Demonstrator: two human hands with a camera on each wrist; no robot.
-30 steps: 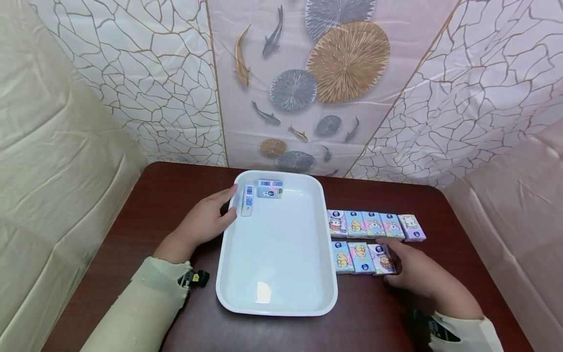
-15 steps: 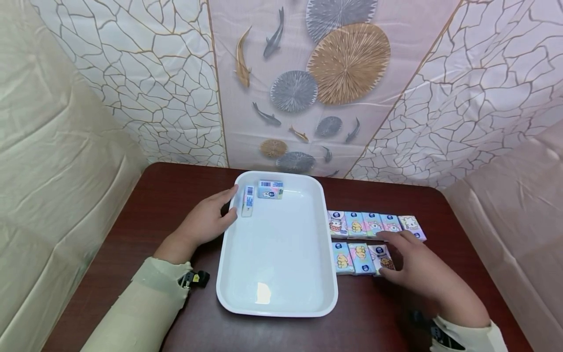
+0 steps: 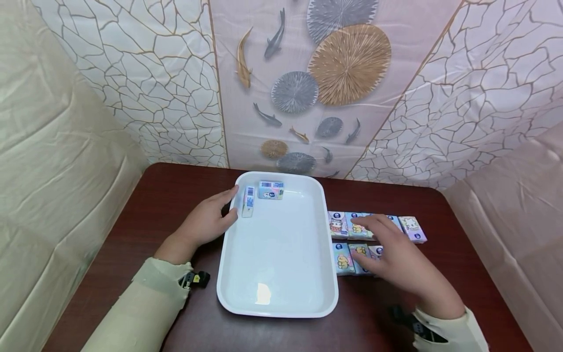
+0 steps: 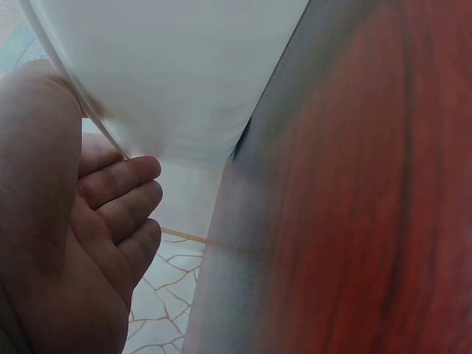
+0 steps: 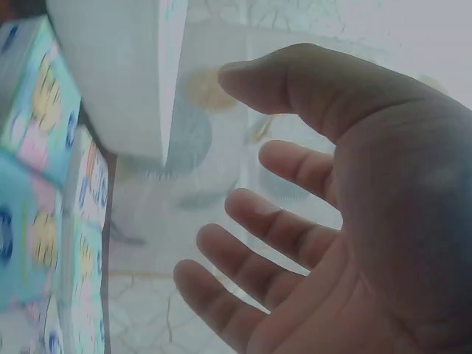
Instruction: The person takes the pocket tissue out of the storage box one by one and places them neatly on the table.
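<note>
My left hand (image 3: 210,215) rests at the left rim of the white tray (image 3: 277,274), its thumb and forefinger tips touching the rim. In the left wrist view, its other fingers (image 4: 131,206) lie loosely bent outside the tray wall. Two small pocket tissue packs, one standing narrow (image 3: 248,201) and one lying crosswise (image 3: 270,190), sit in the tray's far left corner. My right hand (image 3: 402,256) hovers with spread fingers over two rows of tissue packs, holding nothing. It partly hides the front-row tissue packs (image 3: 343,259) and the back row, whose leftmost tissue pack (image 3: 337,225) shows.
The dark red-brown table (image 3: 176,313) carries everything. A tissue pack (image 3: 412,229) with a white cartoon figure ends the back row at the right. Patterned cloth (image 3: 176,83) hangs behind the table, with pale cloth at both sides.
My right hand has left the rightmost front-row tissue pack and moved left over the rows, its fingers spread. The left hand and tray have stayed in place.
</note>
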